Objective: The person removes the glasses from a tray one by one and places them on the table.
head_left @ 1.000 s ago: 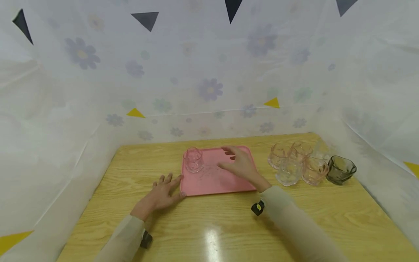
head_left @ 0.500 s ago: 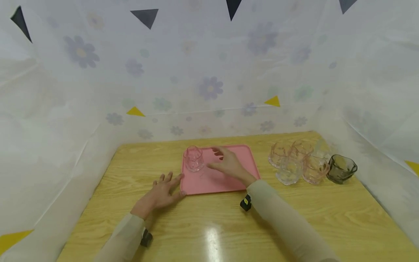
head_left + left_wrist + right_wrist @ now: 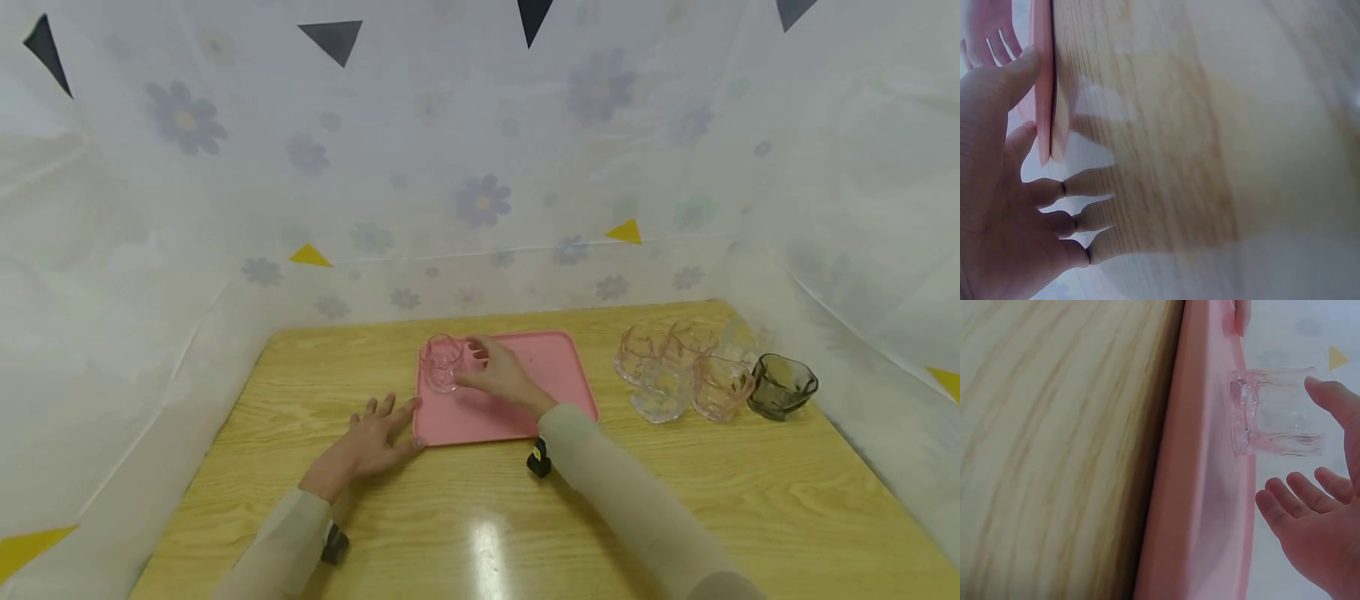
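A clear pinkish glass [image 3: 442,364] stands upright on the back left corner of the pink tray [image 3: 510,425]. My right hand [image 3: 501,375] is over the tray, just right of the glass, thumb and fingers spread apart. In the right wrist view the glass [image 3: 1279,412] lies in front of the open palm, thumb near its rim, the other fingers apart from it. My left hand [image 3: 367,443] rests on the table at the tray's left side, fingers spread. In the left wrist view its thumb and index finger touch the tray's edge [image 3: 1043,106], the other fingertips on the wood.
At the right of the wooden table [image 3: 420,533] several glasses stand close together: pinkish ones [image 3: 722,389], clear ones [image 3: 662,392] and a dark grey one [image 3: 782,387]. A flower-patterned white sheet [image 3: 480,283] hangs behind the table and along both sides.
My right hand has moved left across the tray, from its right half to beside the glass. My left hand, the tray and the glasses have stayed in place.
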A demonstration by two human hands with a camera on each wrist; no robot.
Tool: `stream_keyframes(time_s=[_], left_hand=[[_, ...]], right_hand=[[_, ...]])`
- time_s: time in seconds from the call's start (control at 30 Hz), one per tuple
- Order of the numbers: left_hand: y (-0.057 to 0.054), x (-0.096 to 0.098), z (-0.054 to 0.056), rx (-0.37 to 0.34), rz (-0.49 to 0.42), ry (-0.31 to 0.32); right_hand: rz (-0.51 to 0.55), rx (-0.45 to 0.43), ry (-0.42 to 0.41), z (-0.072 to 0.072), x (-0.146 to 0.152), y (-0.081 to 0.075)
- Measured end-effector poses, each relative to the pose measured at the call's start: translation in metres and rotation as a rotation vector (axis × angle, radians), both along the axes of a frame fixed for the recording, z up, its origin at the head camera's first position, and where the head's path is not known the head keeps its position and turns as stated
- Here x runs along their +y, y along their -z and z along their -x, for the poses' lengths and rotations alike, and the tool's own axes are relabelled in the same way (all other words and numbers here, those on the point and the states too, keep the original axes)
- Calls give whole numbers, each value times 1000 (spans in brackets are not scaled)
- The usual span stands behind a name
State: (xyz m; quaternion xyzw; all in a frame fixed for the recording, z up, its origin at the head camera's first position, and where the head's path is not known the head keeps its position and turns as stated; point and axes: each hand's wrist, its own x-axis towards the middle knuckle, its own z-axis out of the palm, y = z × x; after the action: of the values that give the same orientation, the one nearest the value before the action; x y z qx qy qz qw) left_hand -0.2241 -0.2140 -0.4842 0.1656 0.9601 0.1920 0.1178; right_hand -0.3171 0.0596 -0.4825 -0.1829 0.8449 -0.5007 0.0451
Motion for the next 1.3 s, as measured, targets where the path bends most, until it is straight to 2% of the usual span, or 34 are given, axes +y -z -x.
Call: stream_keyframes(time_s=[0.3,0.93,1.3], left_hand=[[2,0,0,2,9,8],[3,1,1,-10,8,-4],[1,1,1,-17,3,-12]], right_hand=[[-2,-60,13,7,-15,9],[-41,-83,64,7,-32,9],[-29,-67,53,9,-36,10]])
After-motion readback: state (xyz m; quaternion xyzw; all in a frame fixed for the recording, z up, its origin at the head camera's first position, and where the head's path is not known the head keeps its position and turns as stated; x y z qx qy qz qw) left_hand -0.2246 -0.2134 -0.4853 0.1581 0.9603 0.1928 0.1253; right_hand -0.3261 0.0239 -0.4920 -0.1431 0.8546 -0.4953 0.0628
